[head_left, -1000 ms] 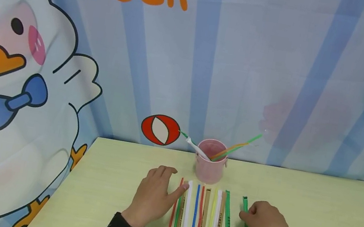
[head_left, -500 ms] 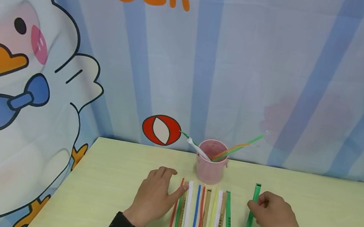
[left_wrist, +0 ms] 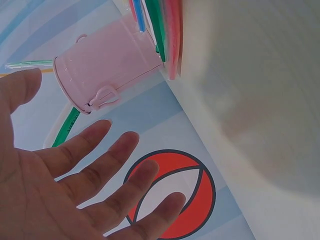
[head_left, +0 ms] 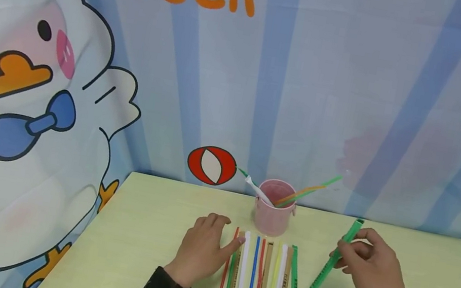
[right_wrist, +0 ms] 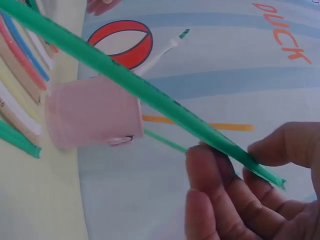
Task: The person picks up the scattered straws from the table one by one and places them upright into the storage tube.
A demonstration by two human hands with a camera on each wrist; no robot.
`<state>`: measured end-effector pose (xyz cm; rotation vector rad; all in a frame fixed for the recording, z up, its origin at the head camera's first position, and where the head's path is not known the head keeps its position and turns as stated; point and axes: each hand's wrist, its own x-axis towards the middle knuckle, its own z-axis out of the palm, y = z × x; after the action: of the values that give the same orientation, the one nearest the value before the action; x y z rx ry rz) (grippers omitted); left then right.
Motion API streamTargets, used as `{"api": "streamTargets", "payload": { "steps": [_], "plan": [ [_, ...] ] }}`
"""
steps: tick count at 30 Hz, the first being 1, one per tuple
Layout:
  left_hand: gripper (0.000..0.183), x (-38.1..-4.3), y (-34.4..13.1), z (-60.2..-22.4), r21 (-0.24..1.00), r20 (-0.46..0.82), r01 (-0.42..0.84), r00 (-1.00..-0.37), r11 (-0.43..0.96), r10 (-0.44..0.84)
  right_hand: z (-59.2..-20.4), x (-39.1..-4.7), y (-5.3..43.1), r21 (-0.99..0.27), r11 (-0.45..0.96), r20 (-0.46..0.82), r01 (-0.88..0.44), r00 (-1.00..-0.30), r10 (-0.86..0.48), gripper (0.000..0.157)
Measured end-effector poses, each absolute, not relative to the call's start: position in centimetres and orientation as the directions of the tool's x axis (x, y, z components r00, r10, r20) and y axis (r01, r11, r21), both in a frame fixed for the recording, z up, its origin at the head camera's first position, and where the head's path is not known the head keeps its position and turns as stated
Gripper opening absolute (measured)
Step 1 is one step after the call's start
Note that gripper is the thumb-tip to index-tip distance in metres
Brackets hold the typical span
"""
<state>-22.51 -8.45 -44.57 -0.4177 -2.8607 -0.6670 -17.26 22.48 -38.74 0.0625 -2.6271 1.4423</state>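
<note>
My right hand [head_left: 376, 275] pinches a long green wrapped straw [head_left: 317, 282] near its upper end, between thumb and fingers. The straw leans, its lower end in front of another green straw [head_left: 295, 274]. In the right wrist view, dark print runs along the held green straw [right_wrist: 150, 97]. To the left, straws lie in a row side by side: red, green, brown, white, a blue straw [head_left: 253, 276], yellow. My left hand [head_left: 203, 250] is spread beside the row's left end, its thumb tip by the white straw's [head_left: 243, 270] top; whether it touches cannot be told.
A pink bucket [head_left: 271, 221] stands behind the row, with several straws or sticks poking out, among them a white one [head_left: 256, 187] and an orange one [head_left: 302, 193]. A duck-printed curtain [head_left: 316, 77] hangs behind the pale table [head_left: 155, 203].
My right hand has lifted the green straw off the table, up and to the right, and tilted it so its lower end swings left. The left hand stays put; the head view shifts slightly.
</note>
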Motion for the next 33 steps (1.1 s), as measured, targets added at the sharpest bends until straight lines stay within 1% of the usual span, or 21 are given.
{"api": "streamTargets", "payload": {
  "steps": [7,15,19,26,33],
  "plan": [
    [0.059,-22.6,-8.5,-44.3,0.389,0.25,0.31,-0.942,0.867,0.224,-36.8,-17.9,22.0,-0.802,0.544,0.352,-0.245,-0.93,0.101,0.027],
    [0.061,-22.6,-8.6,-44.2,0.394,0.25,0.319,-0.94,0.862,0.234,-34.1,-19.4,21.4,-0.793,0.506,0.485,-0.339,-0.855,0.187,0.023],
    [0.061,-22.6,-8.7,-44.2,0.397,0.253,0.319,-0.939,0.861,0.232,-33.3,-20.2,20.8,-0.768,0.502,0.548,-0.398,-0.814,0.193,0.023],
    [0.061,-22.6,-8.8,-44.4,0.406,0.24,0.326,-0.939,0.854,0.245,-33.6,-21.8,20.0,-0.752,0.527,0.56,-0.396,-0.806,0.194,0.027],
    [0.06,-22.5,-8.6,-44.4,0.399,0.245,0.331,-0.937,0.855,0.249,-35.3,-22.9,19.3,-0.749,0.581,0.506,-0.318,-0.841,0.193,0.032]
  ]
}}
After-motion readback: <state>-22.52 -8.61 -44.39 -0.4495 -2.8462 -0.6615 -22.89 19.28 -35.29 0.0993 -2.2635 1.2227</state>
